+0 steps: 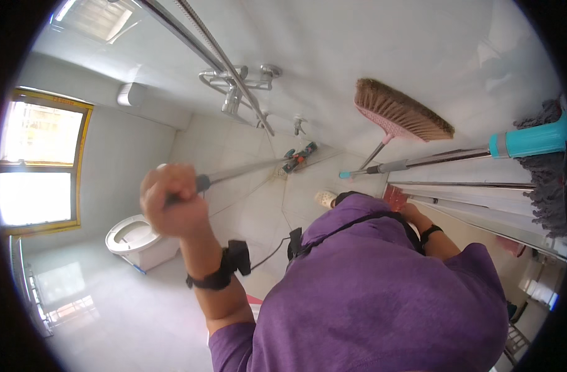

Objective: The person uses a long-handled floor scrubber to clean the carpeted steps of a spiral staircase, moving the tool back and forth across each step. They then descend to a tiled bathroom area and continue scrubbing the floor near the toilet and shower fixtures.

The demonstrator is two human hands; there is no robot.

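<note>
My left hand (174,200) is raised at the left of the view and closed around the dark grip of a long pole (246,171). The pole slants down to a floor-cleaning head (300,158) with dark, teal and orange parts, which lies on the pale tiled floor (251,195) close to the wall. Motion blurs the hand and the pole. At my right side, my right hand (408,213) is down by my waist, partly covered by my purple shirt (381,288). Its fingers are too hidden to show whether it holds anything.
A broom (404,114) leans bristles-up against the wall, beside a mop (527,139) with a turquoise collar and grey strands. Chrome shower fittings (237,86) and a small tap (299,124) project from the wall. A white toilet (134,235) stands left, below a window (41,162).
</note>
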